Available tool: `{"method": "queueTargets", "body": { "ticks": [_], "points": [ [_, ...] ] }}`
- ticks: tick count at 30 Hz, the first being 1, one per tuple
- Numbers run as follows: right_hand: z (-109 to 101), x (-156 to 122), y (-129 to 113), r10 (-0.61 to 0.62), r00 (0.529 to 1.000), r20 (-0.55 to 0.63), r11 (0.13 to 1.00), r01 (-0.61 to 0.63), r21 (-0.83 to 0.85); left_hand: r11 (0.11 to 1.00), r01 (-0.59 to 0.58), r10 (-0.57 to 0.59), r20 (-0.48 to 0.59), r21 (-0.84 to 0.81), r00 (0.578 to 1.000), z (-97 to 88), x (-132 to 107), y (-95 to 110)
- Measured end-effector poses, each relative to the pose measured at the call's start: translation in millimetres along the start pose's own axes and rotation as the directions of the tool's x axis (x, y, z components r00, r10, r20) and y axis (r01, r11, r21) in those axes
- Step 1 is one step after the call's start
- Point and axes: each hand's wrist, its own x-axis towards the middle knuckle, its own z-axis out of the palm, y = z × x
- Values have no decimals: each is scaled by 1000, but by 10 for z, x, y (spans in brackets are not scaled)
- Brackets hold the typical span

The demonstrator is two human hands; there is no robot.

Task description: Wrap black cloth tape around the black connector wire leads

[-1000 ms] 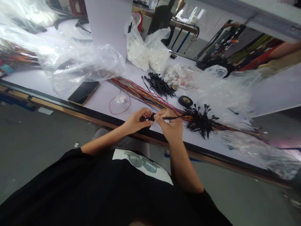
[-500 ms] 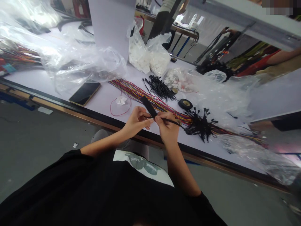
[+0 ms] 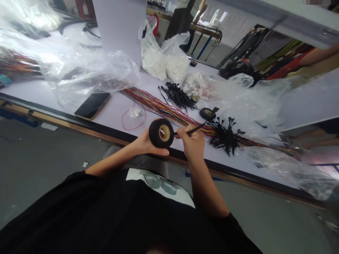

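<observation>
A roll of black tape (image 3: 153, 137) is in my left hand (image 3: 143, 144), its round face with the pale core turned up towards me. The fingers are mostly hidden behind it, and the thumb stretches out below. Close on its right, my right hand (image 3: 194, 143) is closed on a thin black cable (image 3: 197, 128). One end of the cable rises past the hand to a wider black tip; a short dark piece shows between my right fingertips and the roll. Whether that piece is cable or tape, I cannot tell. Beneath the hands runs a bundle of coloured wires (image 3: 159, 110).
A second black tape roll (image 3: 207, 113) lies behind my right hand, beside a heap of black connectors (image 3: 226, 137). More black leads (image 3: 178, 97), bags of white parts (image 3: 177, 67), a phone (image 3: 92, 106) and clear plastic (image 3: 90, 72) cover the table. Another person's arm (image 3: 317, 58) is at right.
The tape roll in my left hand has turned from edge-on to face-up and shifted slightly left and down. My right hand has drawn slightly right, and the cable's far end now points up.
</observation>
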Motion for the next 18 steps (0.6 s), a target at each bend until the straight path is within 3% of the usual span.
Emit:
{"method": "queueTargets", "body": {
  "ticks": [3,5,10,13,18],
  "points": [
    [-14,-7,-35,-27,999,22,999,28,-42,986,-106,92,112,130,989,-50,-66,-19],
    [-31,-16,-78,-74,996,51,994,78,-79,992,-91,72,201,90,977,-83,-60,-42],
    [-72,-35,-142,-166,984,59,983,170,-71,997,-47,63,261,-69,963,-71,8,-31],
    [-72,-43,-136,-205,977,67,978,207,-37,996,-26,44,213,-87,976,3,52,-41],
    [-31,-50,-109,-245,964,99,969,244,27,993,40,-45,43,111,998,85,164,-97]
  ]
}}
